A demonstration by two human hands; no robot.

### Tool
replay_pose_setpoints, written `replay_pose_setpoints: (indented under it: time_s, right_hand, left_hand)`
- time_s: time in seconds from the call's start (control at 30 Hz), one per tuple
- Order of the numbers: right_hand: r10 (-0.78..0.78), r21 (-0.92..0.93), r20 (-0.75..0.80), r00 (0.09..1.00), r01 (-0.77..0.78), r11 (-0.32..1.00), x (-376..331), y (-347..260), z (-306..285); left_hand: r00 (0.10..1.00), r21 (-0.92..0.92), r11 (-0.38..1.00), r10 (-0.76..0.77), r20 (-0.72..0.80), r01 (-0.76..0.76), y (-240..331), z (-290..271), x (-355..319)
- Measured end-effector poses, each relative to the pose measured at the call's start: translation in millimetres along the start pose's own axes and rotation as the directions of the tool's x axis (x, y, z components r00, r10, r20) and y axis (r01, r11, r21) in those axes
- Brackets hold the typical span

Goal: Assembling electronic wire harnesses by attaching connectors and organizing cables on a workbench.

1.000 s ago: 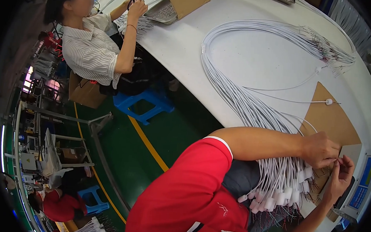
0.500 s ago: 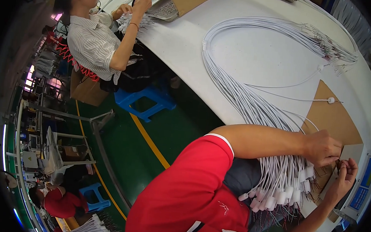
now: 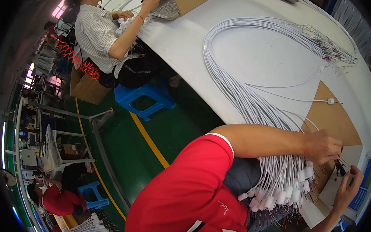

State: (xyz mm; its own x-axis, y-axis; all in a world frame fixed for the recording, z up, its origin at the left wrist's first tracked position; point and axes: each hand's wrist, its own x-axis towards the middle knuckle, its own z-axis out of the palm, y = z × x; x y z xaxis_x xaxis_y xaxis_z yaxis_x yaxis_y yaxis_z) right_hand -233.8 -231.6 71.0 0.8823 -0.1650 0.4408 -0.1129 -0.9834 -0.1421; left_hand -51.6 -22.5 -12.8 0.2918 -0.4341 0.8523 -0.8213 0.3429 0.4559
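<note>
The left hand [image 3: 324,146] pinches a thin white lead and the right hand [image 3: 347,189] closes on a small dark tool [image 3: 340,167], both at the near table [image 3: 257,56] edge over the brown card [image 3: 334,121]. Just below them the bundle of white wires [image 3: 258,107] hangs its capped ends off the edge, then loops far across the table. A tug could likely drag neighbouring leads loose, since they lie tightly packed.
</note>
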Motion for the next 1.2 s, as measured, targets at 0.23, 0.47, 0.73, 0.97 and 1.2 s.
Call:
replay_pose_setpoints:
  time_s: [0.23, 0.47, 0.73, 0.97, 1.2]
  right_hand:
    - [-0.042, -0.042, 0.048, 0.998, 0.044, 0.998, 3, -7, -2]
    - [0.028, 0.078, 0.046, 0.999, -0.032, 0.996, 2, -6, 1]
    - [0.06, 0.089, 0.053, 0.997, -0.065, 0.994, 2, -11, -1]
    - [0.048, 0.073, 0.049, 0.998, -0.052, 0.996, 2, -13, -2]
    - [0.042, 0.05, 0.046, 0.998, -0.044, 0.998, 0, -11, 0]
  left_hand:
    - [1.0, -0.041, 0.999, -0.017, 0.0, 0.017, 0, 4, 0]
    - [1.0, -0.034, 0.999, -0.019, 0.013, 0.019, -3, 4, -2]
    - [1.0, -0.03, 1.0, -0.004, -0.017, 0.003, -1, 3, 0]
    - [1.0, -0.027, 1.0, -0.002, -0.001, 0.002, 1, 0, 1]
    - [1.0, -0.012, 1.0, -0.012, 0.011, 0.012, 2, 0, -1]
